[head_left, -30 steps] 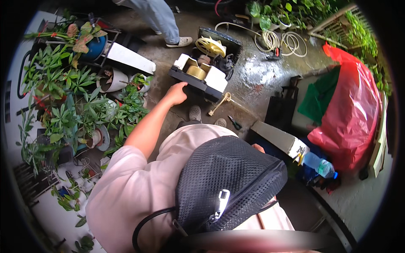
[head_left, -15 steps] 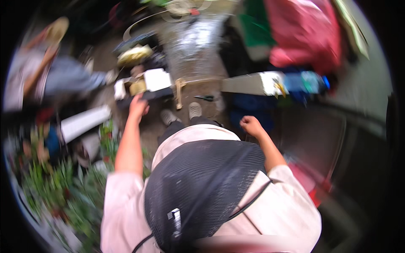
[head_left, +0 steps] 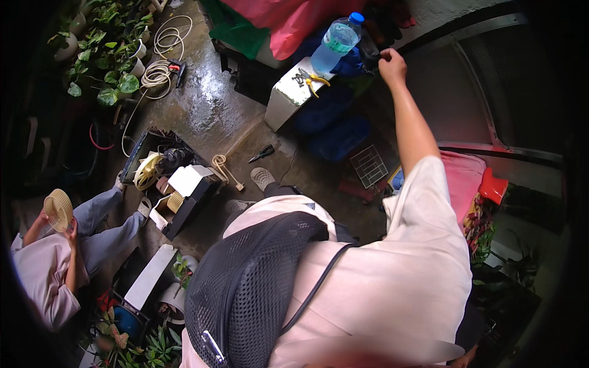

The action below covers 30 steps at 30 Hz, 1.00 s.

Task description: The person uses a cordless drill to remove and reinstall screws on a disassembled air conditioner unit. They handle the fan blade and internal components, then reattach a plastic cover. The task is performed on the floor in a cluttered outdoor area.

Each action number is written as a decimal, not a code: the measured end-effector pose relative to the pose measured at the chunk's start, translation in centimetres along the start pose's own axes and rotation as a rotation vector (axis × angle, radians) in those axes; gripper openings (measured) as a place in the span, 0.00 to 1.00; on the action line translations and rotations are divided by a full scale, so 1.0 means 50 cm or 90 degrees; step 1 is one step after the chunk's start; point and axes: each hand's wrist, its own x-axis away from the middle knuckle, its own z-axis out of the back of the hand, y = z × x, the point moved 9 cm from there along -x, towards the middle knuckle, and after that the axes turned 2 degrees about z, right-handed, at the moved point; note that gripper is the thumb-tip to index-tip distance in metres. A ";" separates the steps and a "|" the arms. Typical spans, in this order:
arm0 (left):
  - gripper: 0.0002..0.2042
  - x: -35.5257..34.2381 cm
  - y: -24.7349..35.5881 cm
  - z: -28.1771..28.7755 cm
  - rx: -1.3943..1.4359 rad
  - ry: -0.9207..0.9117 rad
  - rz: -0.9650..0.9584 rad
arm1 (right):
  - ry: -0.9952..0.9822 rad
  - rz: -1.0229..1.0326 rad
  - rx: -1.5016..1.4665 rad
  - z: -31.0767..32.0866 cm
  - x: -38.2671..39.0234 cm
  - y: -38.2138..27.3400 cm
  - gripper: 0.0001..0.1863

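My right hand [head_left: 393,66] reaches out to the upper right with its fingers curled closed. Its fingertips are at a dark, bag-like thing [head_left: 368,50] beside a blue cloth-like bundle [head_left: 348,63]; what they grip, if anything, I cannot make out. Just left of it, a clear water bottle [head_left: 336,44] with a blue cap stands on a white-topped box-shaped block [head_left: 287,92]. Yellow-handled pliers [head_left: 314,80] lie on that block, by the bottle. My left hand is out of view. A black mesh bag [head_left: 251,276] hangs across my front.
Dark-handled pliers [head_left: 262,153] and a coiled beige cord [head_left: 221,162] lie on the wet floor. Nearby is an opened black-and-white casing [head_left: 190,196] beside a yellow wheel [head_left: 147,172]. At left another person [head_left: 49,276] holds a tan ribbed oval piece [head_left: 58,210]. Potted plants [head_left: 104,61] stand far left.
My view has swung to the right and my body has turned. My right hand has gone from near my waist out to the dark thing beside the bottle. My left hand has left the view.
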 end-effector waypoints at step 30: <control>0.24 0.159 -0.128 -0.002 -0.114 0.071 0.127 | -0.056 0.050 0.181 -0.166 -0.454 0.344 0.32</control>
